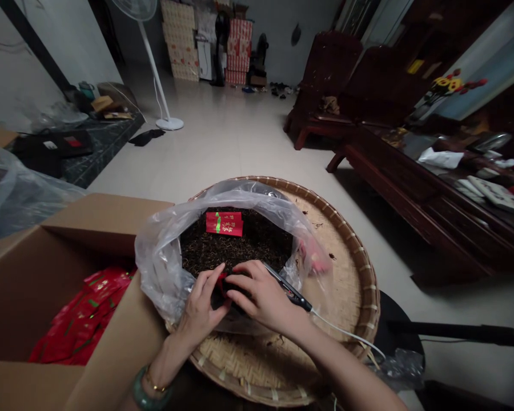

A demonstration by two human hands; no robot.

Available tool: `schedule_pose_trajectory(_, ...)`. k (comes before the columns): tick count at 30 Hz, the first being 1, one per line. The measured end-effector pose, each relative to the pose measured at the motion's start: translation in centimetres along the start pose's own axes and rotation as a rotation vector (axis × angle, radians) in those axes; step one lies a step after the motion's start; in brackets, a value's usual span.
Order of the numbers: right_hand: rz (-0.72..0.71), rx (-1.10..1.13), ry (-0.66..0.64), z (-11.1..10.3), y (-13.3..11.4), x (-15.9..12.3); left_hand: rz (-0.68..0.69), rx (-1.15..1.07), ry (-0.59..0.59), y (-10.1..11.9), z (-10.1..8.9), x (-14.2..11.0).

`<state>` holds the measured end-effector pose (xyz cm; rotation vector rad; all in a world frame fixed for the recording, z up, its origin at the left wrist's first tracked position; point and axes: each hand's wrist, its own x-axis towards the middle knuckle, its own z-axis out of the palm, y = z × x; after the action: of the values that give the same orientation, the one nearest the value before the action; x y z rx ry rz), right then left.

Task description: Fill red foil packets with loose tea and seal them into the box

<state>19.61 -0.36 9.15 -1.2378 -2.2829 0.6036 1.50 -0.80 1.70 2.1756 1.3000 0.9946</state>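
Observation:
A clear plastic bag (160, 251), its mouth spread wide, holds dark, thin dried leaves (261, 237) that look like tea. On the leaves lies a flat red packet (225, 224) with green and gold print. At the bag's near edge, my left hand (199, 308) grips a small red packet (221, 278) between thumb and fingers. My right hand (263, 294) curls its fingers onto the same packet from the other side; most of it is hidden by my hands. Beside the right hand lies a slim dark device (289, 288) with a white cable.
The bag stands on a round woven bamboo tray (346, 245) with scattered leaf bits. An open cardboard box (124, 337) at the left contains many red packets (85, 314). Beyond are a white standing fan (158, 85), a dark wooden bench (325, 85) and a low table (394, 188).

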Motion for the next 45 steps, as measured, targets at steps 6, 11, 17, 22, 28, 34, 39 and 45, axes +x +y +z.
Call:
schedule_pose_trajectory(6,-0.061,-0.037,-0.035,0.0,0.0,0.1,-0.019,-0.015,-0.009,-0.4,-0.2,-0.1)
schedule_pose_trajectory(11,-0.034,-0.052,-0.013,-0.8,-0.2,-0.1,-0.025,-0.015,-0.01,-0.4,-0.3,-0.3)
schedule_pose_trajectory(17,0.053,-0.112,0.029,1.0,-0.3,0.7,0.008,-0.015,0.01,-0.1,0.3,-0.3)
schedule_pose_trajectory(22,0.069,-0.1,0.082,1.8,0.0,1.1,-0.005,-0.021,-0.004,-0.2,0.3,-0.3)
schedule_pose_trajectory(28,-0.031,-0.183,-0.043,-0.6,-0.3,0.1,-0.062,-0.039,-0.021,-0.3,-0.1,-0.3)
schedule_pose_trajectory(34,-0.057,-0.349,-0.196,0.6,0.2,0.7,-0.048,-0.059,-0.058,-0.1,0.2,-0.2)
schedule_pose_trajectory(39,-0.02,-0.224,-0.102,1.3,0.8,1.2,-0.035,-0.029,-0.042,-0.6,1.0,-0.3)
schedule_pose_trajectory(45,0.036,-0.075,0.109,0.6,1.6,1.0,0.013,0.002,-0.024,-1.2,2.0,-0.2)
